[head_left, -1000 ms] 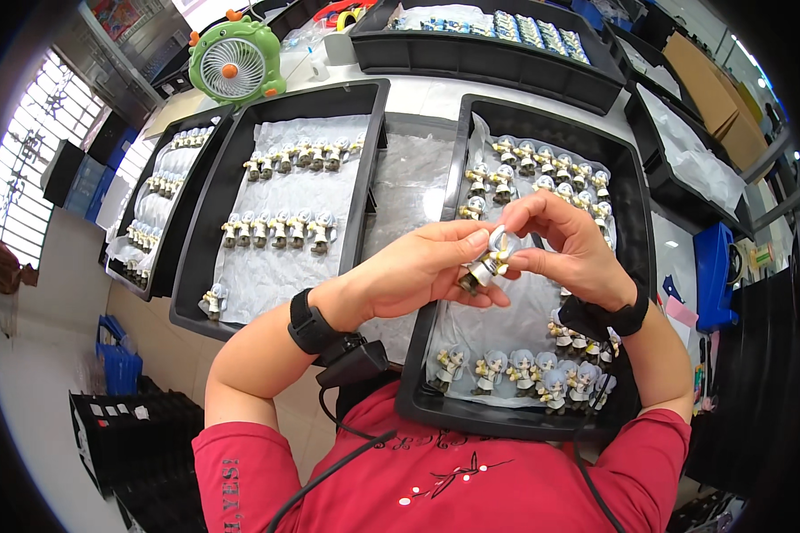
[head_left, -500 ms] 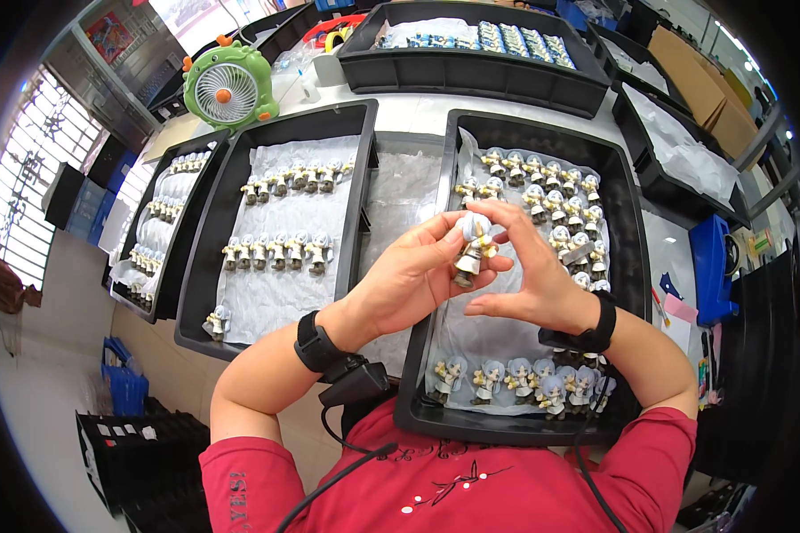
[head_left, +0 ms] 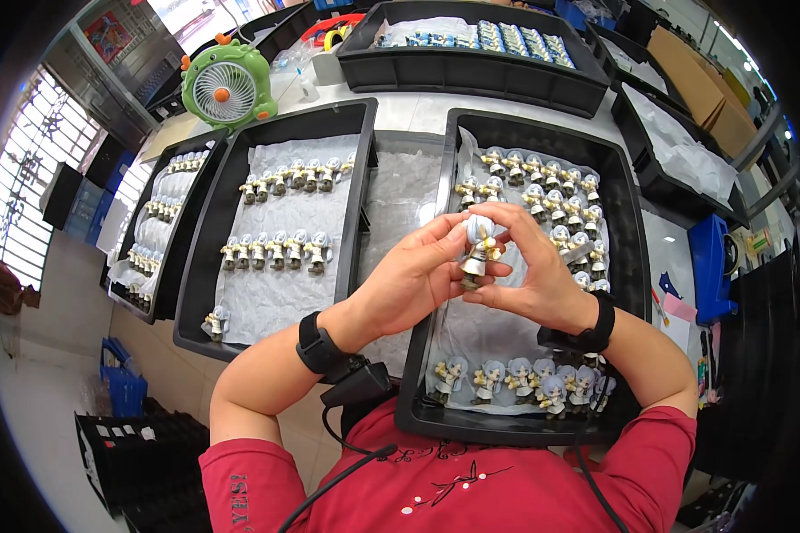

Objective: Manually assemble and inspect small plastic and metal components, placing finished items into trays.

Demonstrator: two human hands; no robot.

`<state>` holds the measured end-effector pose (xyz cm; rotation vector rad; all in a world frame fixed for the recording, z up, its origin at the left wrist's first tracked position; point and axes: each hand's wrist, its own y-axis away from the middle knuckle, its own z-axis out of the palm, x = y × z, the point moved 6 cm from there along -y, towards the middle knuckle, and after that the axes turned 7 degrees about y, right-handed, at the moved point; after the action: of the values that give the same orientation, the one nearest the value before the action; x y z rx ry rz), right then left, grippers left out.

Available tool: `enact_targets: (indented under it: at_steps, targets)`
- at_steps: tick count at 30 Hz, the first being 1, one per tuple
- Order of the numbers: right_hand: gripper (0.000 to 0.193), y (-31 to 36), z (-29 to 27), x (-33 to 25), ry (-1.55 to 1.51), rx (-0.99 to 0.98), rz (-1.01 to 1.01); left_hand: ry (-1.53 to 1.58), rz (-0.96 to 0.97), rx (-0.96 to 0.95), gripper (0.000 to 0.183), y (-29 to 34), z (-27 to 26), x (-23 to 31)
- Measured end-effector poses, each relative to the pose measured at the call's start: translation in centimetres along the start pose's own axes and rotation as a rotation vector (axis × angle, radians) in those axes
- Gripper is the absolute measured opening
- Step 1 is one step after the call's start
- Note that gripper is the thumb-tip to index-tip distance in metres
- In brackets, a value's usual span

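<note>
A person holds a small figure (head_left: 474,259) up over the black tray (head_left: 628,222). It stands almost straight, with pale hair on top and dark feet below. The left hand (head_left: 409,280) has its grip closed on the figure, with thumb and fingers pinching it from 9 o'clock. The right hand (head_left: 547,280) is at 3 o'clock and bends like a letter C. Its grip is partly open, with fingers by the head and the thumb by the feet, and I can't tell how hard it presses

Going around that figure like a clock, a bunch of figures (head_left: 556,202) that look the same sits at 1 to 2 o'clock, on a white sheet in the tray. A bottom row (head_left: 519,377) lies at 5 o'clock. At 9 o'clock is the left tray (head_left: 363,173), with two rows and one lone figure (head_left: 216,322) in its 7 o'clock corner. A green fan (head_left: 226,87) is at 10 o'clock. The far tray (head_left: 471,75), with little blue things in it, is at 12 o'clock on the white counter (head_left: 409,108)
</note>
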<state>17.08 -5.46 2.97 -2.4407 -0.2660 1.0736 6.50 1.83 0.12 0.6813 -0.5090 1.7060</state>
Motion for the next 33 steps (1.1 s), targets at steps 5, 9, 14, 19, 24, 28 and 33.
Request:
enact_targets:
  at_steps: [5, 9, 14, 19, 24, 28, 33]
  targets:
    - [0.075, -0.07, -0.07, -0.17, 0.034, -0.001, -0.039, -0.037, -0.006, 0.014, 0.042, 0.01, -0.07, -0.01]
    - [0.076, -0.07, -0.04, -0.11, 0.057, -0.012, -0.034, -0.035, -0.005, 0.015, 0.041, 0.0, -0.07, 0.02]
    - [0.076, -0.08, -0.05, -0.12, 0.054, -0.014, -0.033, -0.043, -0.012, 0.029, 0.041, 0.0, -0.37, -0.07]
    - [0.075, -0.09, -0.08, -0.15, 0.056, -0.021, -0.022, -0.08, -0.004, 0.055, 0.04, 0.05, -0.28, -0.04]
    - [0.075, -0.13, -0.15, -0.19, 0.039, -0.025, 0.01, -0.141, 0.033, 0.095, 0.042, 0.21, -0.18, 0.14]
    - [0.076, -0.1, -0.11, -0.14, 0.063, -0.018, -0.019, -0.135, 0.033, 0.092, 0.043, 0.17, -0.35, 0.12]
    - [0.079, -0.02, -0.03, 0.08, 0.072, -0.021, -0.03, -0.142, 0.038, 0.091, 0.043, 0.18, -0.37, 0.1]
